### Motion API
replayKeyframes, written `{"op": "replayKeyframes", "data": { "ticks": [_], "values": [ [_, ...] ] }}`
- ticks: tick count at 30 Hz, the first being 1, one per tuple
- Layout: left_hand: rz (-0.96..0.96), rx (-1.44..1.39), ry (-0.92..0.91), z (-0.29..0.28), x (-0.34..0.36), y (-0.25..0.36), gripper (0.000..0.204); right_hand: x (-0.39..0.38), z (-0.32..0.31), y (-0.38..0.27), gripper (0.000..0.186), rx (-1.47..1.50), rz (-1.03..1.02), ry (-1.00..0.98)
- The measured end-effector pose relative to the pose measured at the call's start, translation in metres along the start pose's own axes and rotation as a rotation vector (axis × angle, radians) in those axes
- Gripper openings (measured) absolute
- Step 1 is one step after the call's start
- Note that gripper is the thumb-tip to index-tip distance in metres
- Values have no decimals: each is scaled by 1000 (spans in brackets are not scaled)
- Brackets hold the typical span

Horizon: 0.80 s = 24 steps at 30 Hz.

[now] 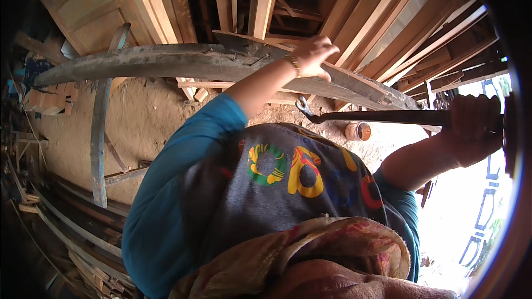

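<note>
My right hand [474,127] is closed round the dark shaft of a crowbar [382,117] at the right. Its bent, forked claw points left, just in front of a long weathered wooden beam [160,62]. Over that beam, my left hand [315,58] hovers or rests with its fingers apart and nothing in them; contact cannot be made out. A gold-coloured band circles the left wrist. Bent nails [258,59] stick out of the beam beside my left forearm.
Long timber planks [265,3] lean behind the beam, with a panelled wooden door [88,5] at the far left. A narrow upright board [100,144] crosses under the beam. On the dirt floor [141,112] stands a small round container [358,131]. Stacked boards [83,227] lie lower left.
</note>
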<state>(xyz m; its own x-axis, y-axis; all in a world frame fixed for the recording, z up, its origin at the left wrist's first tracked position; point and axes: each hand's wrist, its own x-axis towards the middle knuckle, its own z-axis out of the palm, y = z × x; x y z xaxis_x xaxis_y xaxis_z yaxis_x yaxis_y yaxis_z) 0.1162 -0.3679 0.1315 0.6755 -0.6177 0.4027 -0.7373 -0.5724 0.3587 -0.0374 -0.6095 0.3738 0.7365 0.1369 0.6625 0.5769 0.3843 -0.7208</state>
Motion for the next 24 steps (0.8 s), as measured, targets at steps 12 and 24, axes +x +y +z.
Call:
{"op": "replayKeyframes", "data": {
  "ticks": [12,24],
  "values": [
    [-901,-196,1337,-36,-269,-66,17,83,87,79,26,87,-78,-19],
    [-785,269,988,-39,-267,-95,45,156,207,192,30,-129,74,-145]
  ]
}}
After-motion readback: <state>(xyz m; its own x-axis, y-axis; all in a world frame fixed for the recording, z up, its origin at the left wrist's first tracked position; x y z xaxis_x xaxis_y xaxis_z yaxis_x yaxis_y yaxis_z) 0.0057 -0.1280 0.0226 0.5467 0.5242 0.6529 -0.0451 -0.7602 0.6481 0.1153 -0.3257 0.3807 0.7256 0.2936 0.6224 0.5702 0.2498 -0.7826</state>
